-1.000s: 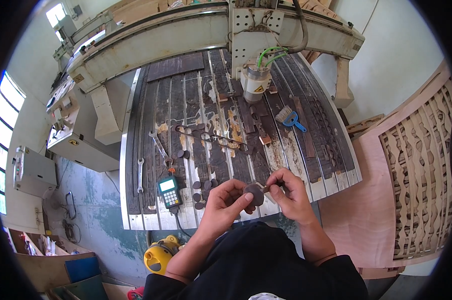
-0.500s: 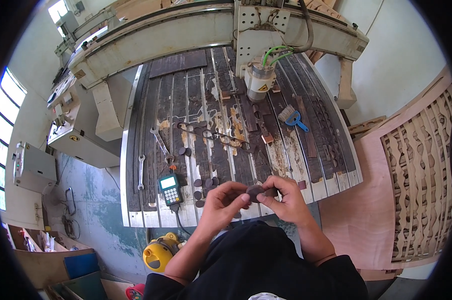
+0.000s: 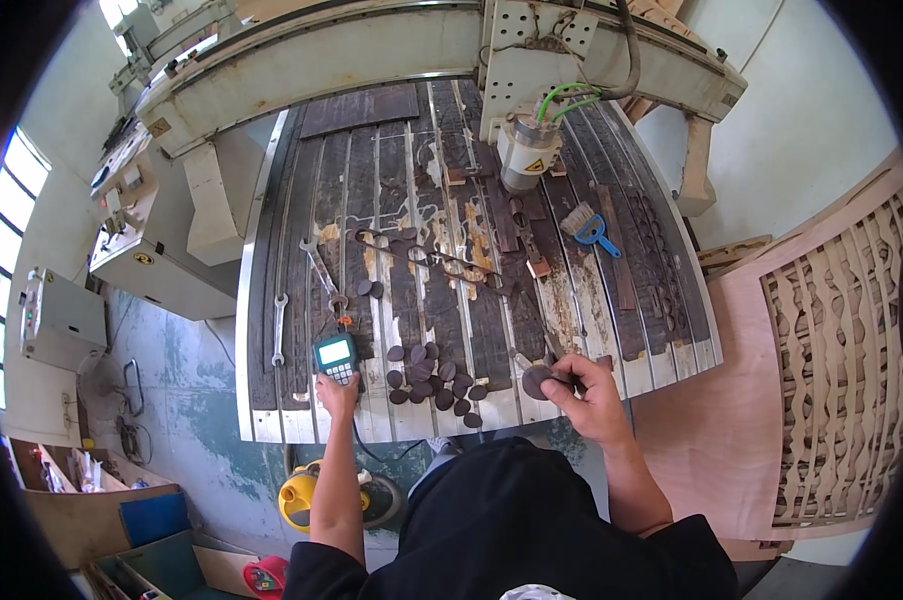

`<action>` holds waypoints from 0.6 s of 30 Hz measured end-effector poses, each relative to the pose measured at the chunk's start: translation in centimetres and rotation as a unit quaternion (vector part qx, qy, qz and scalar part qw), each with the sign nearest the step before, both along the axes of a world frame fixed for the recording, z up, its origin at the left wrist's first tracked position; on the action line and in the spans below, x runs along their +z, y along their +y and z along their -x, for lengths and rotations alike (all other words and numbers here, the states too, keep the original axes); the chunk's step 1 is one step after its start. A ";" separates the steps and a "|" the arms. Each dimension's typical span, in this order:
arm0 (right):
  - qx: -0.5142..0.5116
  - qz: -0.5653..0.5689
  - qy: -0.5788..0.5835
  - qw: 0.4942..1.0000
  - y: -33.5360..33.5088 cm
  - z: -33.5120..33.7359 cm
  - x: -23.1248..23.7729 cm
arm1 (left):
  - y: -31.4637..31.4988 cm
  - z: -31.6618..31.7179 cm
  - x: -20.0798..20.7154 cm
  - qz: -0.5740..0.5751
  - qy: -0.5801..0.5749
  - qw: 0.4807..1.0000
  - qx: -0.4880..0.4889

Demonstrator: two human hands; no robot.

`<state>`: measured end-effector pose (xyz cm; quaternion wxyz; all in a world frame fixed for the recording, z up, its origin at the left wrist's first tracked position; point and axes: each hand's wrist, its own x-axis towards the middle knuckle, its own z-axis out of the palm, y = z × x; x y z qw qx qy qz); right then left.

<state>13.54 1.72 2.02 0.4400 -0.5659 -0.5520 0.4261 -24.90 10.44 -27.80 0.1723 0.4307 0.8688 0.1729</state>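
Note:
My left hand (image 3: 338, 393) is at the lower end of a dark green handheld controller (image 3: 334, 355), its fingers closed on it. The controller has a lit screen and a keypad, and lies on the slotted machine bed. Near the bed's front right edge, my right hand (image 3: 593, 400) pinches a dark brown round disc (image 3: 537, 382); more dark wood shows behind it, partly hidden by the fingers. Between the hands, several similar dark discs (image 3: 421, 370) lie loosely grouped, some touching or overlapping. Two more discs (image 3: 370, 288) rest beyond the controller.
Two wrenches (image 3: 279, 330) lie on the left of the bed (image 3: 611, 352). A blue-handled brush (image 3: 591, 230) lies to the right. The spindle (image 3: 524, 150) hangs over the far part beneath the gantry (image 3: 301, 85). A yellow machine (image 3: 297, 497) stands on the floor.
My left hand has left the disc and moved left onto the controller. My right hand keeps the disc and has shifted slightly right. More loose discs now show between them.

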 end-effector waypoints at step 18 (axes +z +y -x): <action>-0.044 0.039 0.083 0.995 -0.9 -0.4 -1.9 | -1.0 5.1 -5.3 -0.034 -0.343 0.937 -0.052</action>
